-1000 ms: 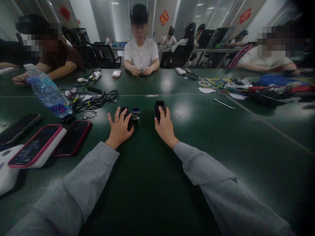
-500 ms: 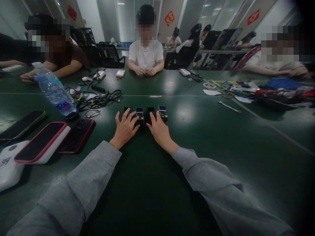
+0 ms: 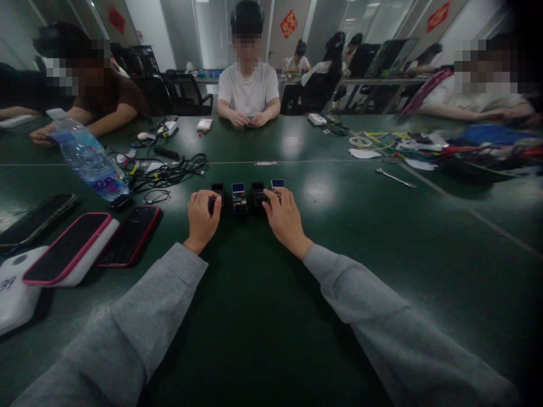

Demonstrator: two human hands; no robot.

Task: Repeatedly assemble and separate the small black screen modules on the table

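Observation:
Several small dark modules stand in a row on the green table [image 3: 263, 316]: a black block [image 3: 217, 189], a module with a blue screen [image 3: 238, 196], a second black block [image 3: 257, 194] and another blue-screened module [image 3: 277, 183]. My left hand [image 3: 202, 217] has its fingers curled over the leftmost black block. My right hand [image 3: 285, 217] rests on the right end of the row, fingers closed on the second black block and the right screen module. Both arms wear grey sleeves.
To the left lie three phones [image 3: 129, 234] and a white box [image 3: 12, 288], with a tilted water bottle [image 3: 91, 161] and tangled black cables [image 3: 169, 172] behind. A metal tool [image 3: 396, 178] and coloured clutter [image 3: 445, 150] sit at the right. People sit across and at both sides.
My left hand has slid left, from the screen module to the leftmost black block, and curled. My right hand has shifted slightly right along the row. The modules now stand spread apart.

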